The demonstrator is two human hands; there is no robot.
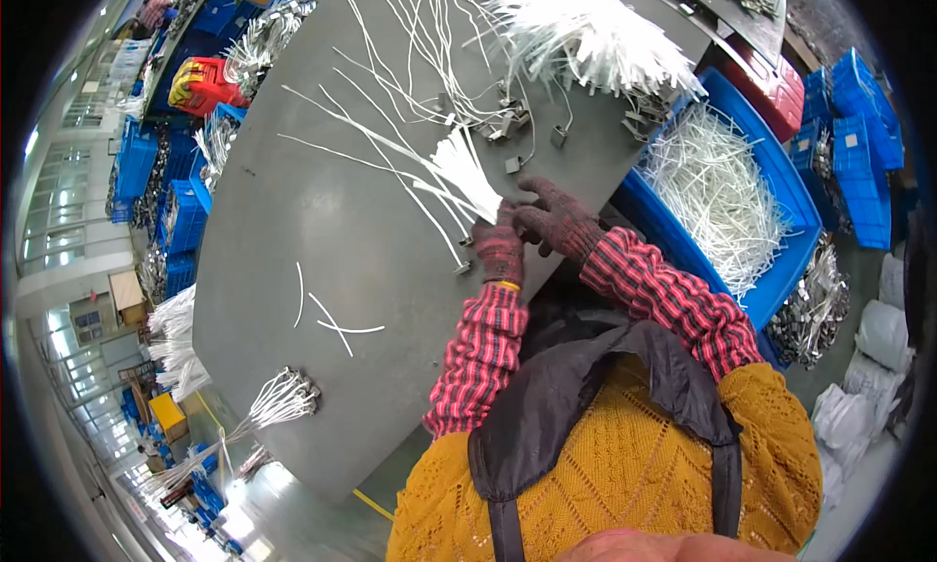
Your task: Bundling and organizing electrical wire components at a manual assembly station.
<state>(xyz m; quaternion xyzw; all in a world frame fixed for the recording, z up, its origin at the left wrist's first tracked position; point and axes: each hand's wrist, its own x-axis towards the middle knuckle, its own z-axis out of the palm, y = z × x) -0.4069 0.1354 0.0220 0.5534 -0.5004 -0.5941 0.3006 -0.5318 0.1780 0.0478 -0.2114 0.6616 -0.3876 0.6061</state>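
Many strips (463, 169) cross the table (322, 206), left hand (499, 249) squeezing; right hand (559, 219), grip unclear; weak squeezing could spill them.

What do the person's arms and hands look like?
The left hand and right hand wear dark, brownish-maroon gloves that look knitted. Wrinkly checked sleeves in pinkish red and black, with pale lines, cover the forearms. A thin yellow-orange band shows at the left wrist. Higher up, there's a mustard-yellow knitted top.
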